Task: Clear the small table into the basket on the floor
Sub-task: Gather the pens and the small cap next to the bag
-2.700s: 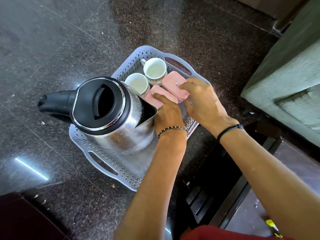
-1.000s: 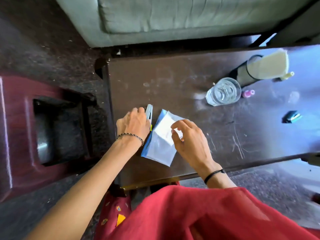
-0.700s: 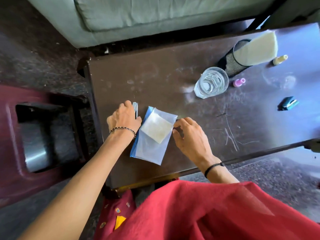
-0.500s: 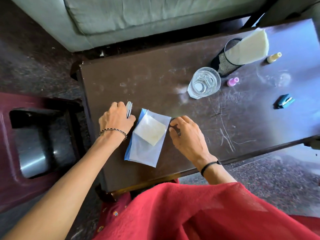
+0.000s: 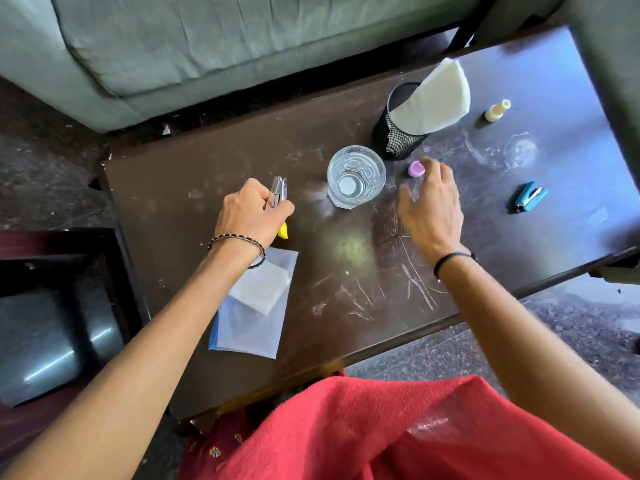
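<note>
On the dark brown small table (image 5: 194,174), my left hand (image 5: 251,213) is closed around a metal hole punch (image 5: 278,192) with a yellow base, lifted a little above the tabletop. My right hand (image 5: 433,206) hovers open, fingertips right next to a small pink bottle (image 5: 415,168). A clear glass (image 5: 356,176) stands between my hands. A plastic sleeve with white paper (image 5: 256,303) lies by the near left edge, partly under my left forearm. The basket is out of sight.
A black mesh holder (image 5: 398,133) with a folded white sheet stands behind the glass. A small cream bottle (image 5: 497,110) and a blue stapler (image 5: 526,201) lie at the right. A grey-green sofa (image 5: 225,39) runs along the far side; a maroon chair (image 5: 52,306) is at the left.
My left hand has picked the hole punch up off the table. My right hand left the plastic sleeve and moved right and forward to the pink bottle.
</note>
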